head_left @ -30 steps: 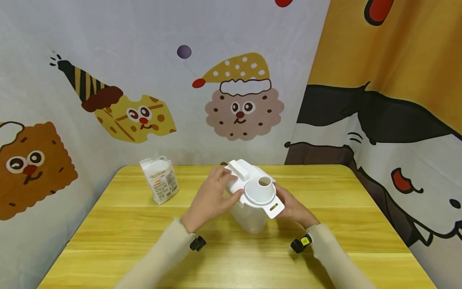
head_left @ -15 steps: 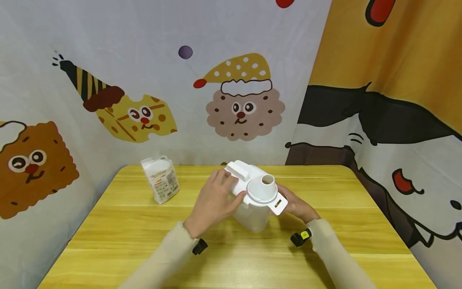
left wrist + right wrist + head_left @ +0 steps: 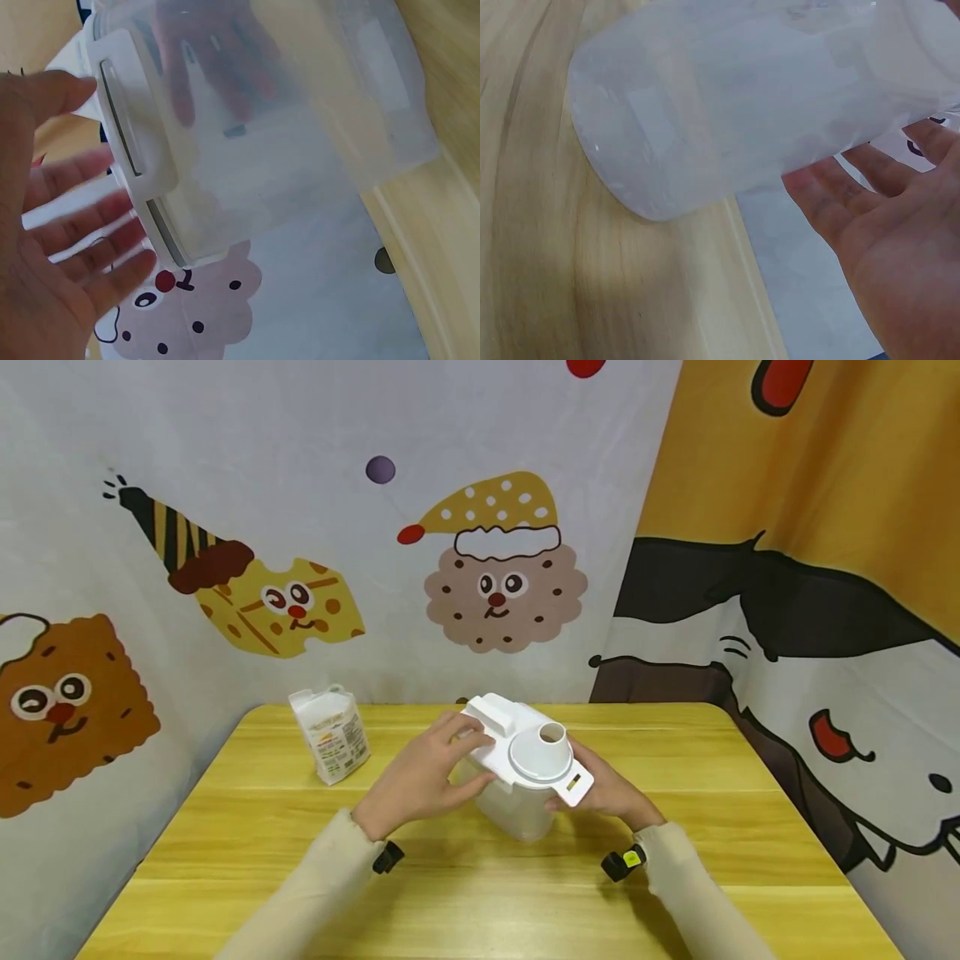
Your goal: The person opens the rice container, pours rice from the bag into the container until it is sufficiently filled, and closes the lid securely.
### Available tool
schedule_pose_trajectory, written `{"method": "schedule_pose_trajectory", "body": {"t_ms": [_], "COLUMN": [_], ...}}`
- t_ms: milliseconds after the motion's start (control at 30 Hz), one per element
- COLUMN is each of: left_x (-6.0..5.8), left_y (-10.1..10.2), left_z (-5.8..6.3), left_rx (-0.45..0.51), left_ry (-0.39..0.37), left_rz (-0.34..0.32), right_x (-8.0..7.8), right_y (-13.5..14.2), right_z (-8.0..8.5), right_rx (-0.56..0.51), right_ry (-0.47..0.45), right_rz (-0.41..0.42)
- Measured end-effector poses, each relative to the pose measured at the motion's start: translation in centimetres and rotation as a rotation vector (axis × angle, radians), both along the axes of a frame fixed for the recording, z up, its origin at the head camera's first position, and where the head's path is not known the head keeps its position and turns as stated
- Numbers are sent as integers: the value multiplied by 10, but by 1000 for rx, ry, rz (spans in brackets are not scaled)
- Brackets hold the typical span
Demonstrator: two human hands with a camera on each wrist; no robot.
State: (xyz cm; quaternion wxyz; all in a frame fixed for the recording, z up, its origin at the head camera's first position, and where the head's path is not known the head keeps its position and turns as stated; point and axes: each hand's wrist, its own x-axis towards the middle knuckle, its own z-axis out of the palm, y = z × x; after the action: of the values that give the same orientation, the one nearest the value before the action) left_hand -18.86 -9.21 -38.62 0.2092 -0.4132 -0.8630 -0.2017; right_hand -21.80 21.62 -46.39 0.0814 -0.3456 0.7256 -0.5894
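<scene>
A translucent plastic storage container (image 3: 300, 127) with a white lid stands on the table in front of me in the head view. Its lid (image 3: 517, 735) has a raised white grip, a round cap with a hole, and a slotted tab (image 3: 575, 782) at the front right. My left hand (image 3: 423, 768) is at the lid's left side, fingertips over the lid and thumb at its edge. Those fingers are fairly straight and spread in the left wrist view. My right hand (image 3: 611, 789) holds the container's right side, its fingers partly hidden behind it; in the right wrist view they lie along the clear wall.
A white printed bag (image 3: 332, 735) stands at the back left of the wooden table (image 3: 480, 902). A cartoon-printed cloth (image 3: 300, 460) hangs behind the table and down its sides.
My left hand has shifted left, and its thumb has dropped back toward the lid's edge. The right hand stays at the container's side. The container has tilted slightly and come back.
</scene>
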Motion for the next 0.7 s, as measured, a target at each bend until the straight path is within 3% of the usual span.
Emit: {"method": "schedule_pose_trajectory", "body": {"t_ms": [233, 700], "left_x": [-1, 0], "left_y": [-2, 6], "left_z": [-1, 1], "left_rx": [-89, -172], "left_ry": [88, 197], "left_rz": [-59, -3], "right_x": [1, -1], "right_y": [1, 1], "right_z": [-2, -2], "right_rx": [7, -2], "right_ry": [-9, 3], "right_rz": [-25, -6]}}
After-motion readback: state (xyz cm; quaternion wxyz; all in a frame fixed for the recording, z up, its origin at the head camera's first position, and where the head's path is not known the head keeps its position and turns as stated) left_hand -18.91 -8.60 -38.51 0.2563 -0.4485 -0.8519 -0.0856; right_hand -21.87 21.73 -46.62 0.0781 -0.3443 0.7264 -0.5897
